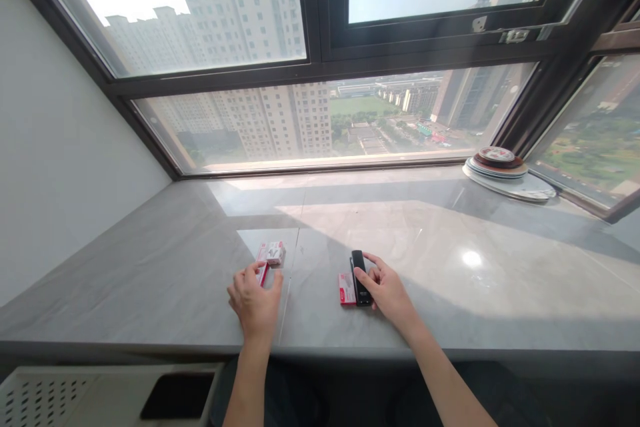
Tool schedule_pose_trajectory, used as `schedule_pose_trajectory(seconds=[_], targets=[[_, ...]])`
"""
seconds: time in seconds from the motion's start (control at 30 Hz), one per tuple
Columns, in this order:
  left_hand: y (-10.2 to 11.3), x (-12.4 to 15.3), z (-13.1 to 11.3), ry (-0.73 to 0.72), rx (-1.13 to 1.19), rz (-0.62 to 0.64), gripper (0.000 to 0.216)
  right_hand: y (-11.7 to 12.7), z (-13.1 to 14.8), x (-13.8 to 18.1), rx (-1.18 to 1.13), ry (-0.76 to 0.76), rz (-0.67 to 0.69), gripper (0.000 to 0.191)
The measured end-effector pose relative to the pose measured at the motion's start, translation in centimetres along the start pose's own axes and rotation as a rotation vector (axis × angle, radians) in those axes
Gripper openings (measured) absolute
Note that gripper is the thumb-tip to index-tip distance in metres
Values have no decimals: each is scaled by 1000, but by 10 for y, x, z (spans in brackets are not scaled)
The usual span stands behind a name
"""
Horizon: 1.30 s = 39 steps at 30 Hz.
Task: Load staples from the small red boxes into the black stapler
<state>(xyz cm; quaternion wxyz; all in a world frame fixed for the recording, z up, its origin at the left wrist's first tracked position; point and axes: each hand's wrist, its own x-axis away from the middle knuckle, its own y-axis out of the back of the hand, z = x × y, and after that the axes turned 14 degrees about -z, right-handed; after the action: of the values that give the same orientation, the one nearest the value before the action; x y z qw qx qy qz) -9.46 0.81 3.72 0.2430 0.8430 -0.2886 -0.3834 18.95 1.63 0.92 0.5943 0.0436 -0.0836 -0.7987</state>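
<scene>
My right hand [385, 287] grips a black stapler [359, 273], thumb on its top and fingers along its right side. The stapler stands lengthwise on the counter. Against its left side lies a small red-and-white box [346, 289]. My left hand [256, 297] is spread over another red-edged box [263, 274], which its fingers partly hide. The fingertips are at this box, while the thumb stands apart to the right. Just beyond them sits a small white-and-red carton [275, 252] with a picture on top.
The grey marble-like counter [165, 280] runs up to a dark-framed window [320, 73]. A stack of plates or round mats [500, 170] lies in the far right corner. Below the front edge, at left, is a pale perforated container [105, 393] with a dark rectangular object [177, 395].
</scene>
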Motion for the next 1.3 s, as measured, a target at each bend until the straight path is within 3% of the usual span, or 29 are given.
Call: schedule_pose_trajectory(seconds=[0.07, 0.2, 0.3, 0.4, 0.47, 0.67, 0.8, 1.0, 1.1, 1.17, 1.23, 1.3], targets=[[5, -8, 24, 53, -203, -45, 53, 0, -1, -1, 4, 3, 3, 71], [13, -7, 43, -175, -251, 220, 57, 0, -4, -3, 19, 6, 5, 70], [21, -3, 36, -314, -105, 443, 65, 0, -5, -2, 26, 5, 9, 70], [28, -5, 20, -327, 98, 633, 63, 0, -5, -1, 22, 4, 3, 69], [29, -6, 4, -325, 199, 696, 56, -1, -5, 0, 15, 7, 2, 68], [4, 9, -61, -481, 430, 644, 54, -2, -6, -1, 5, 28, -2, 69], [-13, 23, -83, -621, 432, 739, 47, 0, -4, 1, 12, 37, 11, 67], [-22, 34, -77, -622, 419, 753, 54, 0, -4, 7, 3, 12, 11, 65], [-18, 31, -77, -612, 458, 780, 69, -1, -3, 8, 0, 17, 2, 64], [-15, 16, -74, -566, 489, 721, 66, -1, -2, 8, 0, 20, -6, 65], [-14, -13, -62, -462, 468, 560, 46, -1, -3, 8, -5, 22, -15, 64], [-16, -51, -41, -352, 398, 417, 45, -1, -3, 8, -11, 20, -15, 64]])
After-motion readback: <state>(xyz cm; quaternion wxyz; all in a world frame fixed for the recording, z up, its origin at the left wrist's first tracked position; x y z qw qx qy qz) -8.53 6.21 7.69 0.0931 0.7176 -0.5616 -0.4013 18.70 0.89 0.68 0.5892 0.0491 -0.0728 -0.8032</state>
